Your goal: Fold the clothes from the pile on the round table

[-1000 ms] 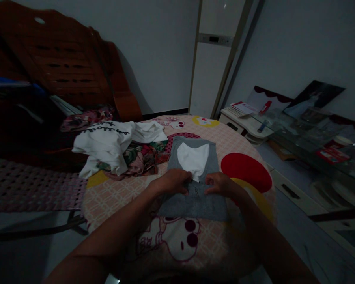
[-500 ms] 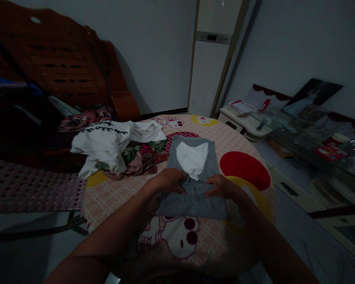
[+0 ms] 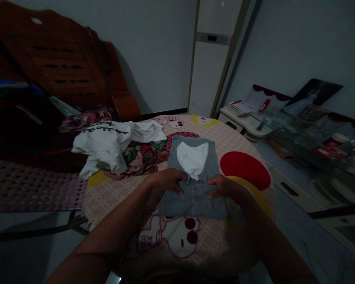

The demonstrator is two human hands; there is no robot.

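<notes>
A grey zip-up top (image 3: 192, 205) lies on the round table with its lower part folded up, a small zipper pull showing in the middle. A white patch of cloth (image 3: 192, 157) shows at its neck opening. My left hand (image 3: 170, 179) grips the left side of the folded edge, thumb on the near flap and fingers above it. On the right side of that edge, my right hand (image 3: 221, 186) holds the fabric in a similar way. The fingertips are partly dark and hard to make out.
Left of the grey top sits a heap with a white shirt (image 3: 106, 142) over patterned clothes (image 3: 142, 157). A patterned cloth (image 3: 130, 197) covers the table. A wooden chair (image 3: 68, 71) stands behind at left; a glass-topped cabinet (image 3: 301, 138) is at right.
Both hands have shifted very slightly, the right one a little to the right. The folded flap looks a bit flatter and straighter. Everything else stays where it was.
</notes>
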